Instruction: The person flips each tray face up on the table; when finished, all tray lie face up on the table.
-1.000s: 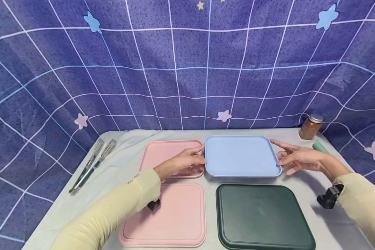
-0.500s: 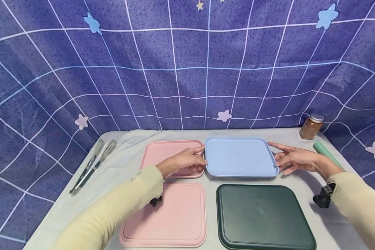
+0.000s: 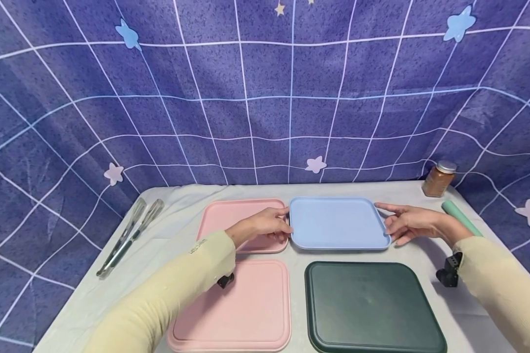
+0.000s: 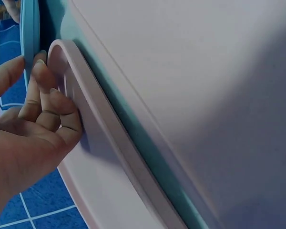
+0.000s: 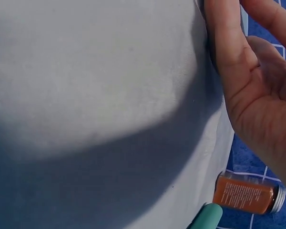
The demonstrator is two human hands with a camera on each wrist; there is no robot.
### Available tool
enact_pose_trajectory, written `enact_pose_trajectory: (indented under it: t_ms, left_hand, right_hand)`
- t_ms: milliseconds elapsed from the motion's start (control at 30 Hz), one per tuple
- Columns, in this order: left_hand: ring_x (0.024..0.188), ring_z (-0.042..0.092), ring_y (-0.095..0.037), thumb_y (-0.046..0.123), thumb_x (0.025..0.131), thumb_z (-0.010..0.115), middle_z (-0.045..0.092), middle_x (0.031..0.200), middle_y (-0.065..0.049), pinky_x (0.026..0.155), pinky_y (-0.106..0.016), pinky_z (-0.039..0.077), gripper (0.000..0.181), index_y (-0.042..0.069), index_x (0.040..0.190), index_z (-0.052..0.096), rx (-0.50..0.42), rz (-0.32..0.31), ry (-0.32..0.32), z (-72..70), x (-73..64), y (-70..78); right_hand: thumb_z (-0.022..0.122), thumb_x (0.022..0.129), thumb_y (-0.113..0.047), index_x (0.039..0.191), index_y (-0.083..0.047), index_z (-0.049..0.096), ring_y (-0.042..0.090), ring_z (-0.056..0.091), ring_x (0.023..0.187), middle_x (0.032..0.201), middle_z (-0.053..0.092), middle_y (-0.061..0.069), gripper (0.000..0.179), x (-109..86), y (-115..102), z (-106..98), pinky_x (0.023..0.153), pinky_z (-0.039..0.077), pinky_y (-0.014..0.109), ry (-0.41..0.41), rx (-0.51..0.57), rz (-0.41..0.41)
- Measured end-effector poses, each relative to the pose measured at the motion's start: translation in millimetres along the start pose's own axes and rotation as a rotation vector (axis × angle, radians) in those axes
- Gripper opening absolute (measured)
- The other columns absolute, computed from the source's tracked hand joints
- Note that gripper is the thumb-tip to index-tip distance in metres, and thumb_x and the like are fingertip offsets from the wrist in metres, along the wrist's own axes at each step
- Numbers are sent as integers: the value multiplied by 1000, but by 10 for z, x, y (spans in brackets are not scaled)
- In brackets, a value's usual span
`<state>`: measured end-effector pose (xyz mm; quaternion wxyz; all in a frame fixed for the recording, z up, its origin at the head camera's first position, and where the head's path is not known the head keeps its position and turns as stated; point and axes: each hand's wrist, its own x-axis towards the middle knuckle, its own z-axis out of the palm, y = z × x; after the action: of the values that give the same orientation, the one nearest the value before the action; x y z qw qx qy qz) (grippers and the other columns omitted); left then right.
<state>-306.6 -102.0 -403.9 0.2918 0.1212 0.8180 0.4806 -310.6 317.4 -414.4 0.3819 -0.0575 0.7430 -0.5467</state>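
Observation:
A light blue tray [image 3: 339, 223] with a low rim lies level at the back of the table, at or very near the cloth. My left hand [image 3: 267, 224] grips its left edge, thumb and fingertips at the rim. In the left wrist view that hand [image 4: 35, 109] reaches over the corner of a pink tray [image 4: 105, 167], other fingers curled. My right hand [image 3: 412, 224] holds the blue tray's right edge, index finger stretched toward the back corner and thumb at the near part. The right wrist view shows the hand [image 5: 257, 71], its fingertips cut off.
In front lie a flat pink board [image 3: 247, 309] and a dark green board [image 3: 371, 304]. Metal tongs [image 3: 130, 238] lie at the left. A spice jar [image 3: 439, 180] and a green cylinder [image 3: 461, 215] are at the right. A blue grid-patterned curtain [image 3: 265, 98] hangs behind.
The blue tray has come down toward the table, its shadow shrinking. My right hand has moved slightly left with it, uncovering more of the green cylinder. My left hand has hardly moved.

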Motion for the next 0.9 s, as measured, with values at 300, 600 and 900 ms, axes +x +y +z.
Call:
enact_pose_trajectory:
  t_ms: [300,600,900]
  left_hand:
    - [51,59,-8,13,92,69,71,71,-7,49,-21,35,86,3,159,17,48,-18,-29,-28,30,61]
    - [53,55,-9,16,94,66,72,77,-6,51,-21,33,90,9,162,7,31,-81,-131,-1,26,123]
    - [51,50,-7,19,94,66,68,73,-2,50,-21,32,103,8,160,-12,12,-115,-141,99,46,206]
  right_hand:
    - [64,91,-5,162,-18,-7,15,68,77,97,59,5,101,27,-65,-16,69,61,35,27,-66,52]
    - [63,91,-2,162,-19,-8,15,68,74,94,60,7,102,46,-117,17,68,60,35,23,-79,64]
    - [62,88,0,162,-18,-7,16,69,73,93,62,7,103,58,-144,30,70,61,37,44,-100,64]
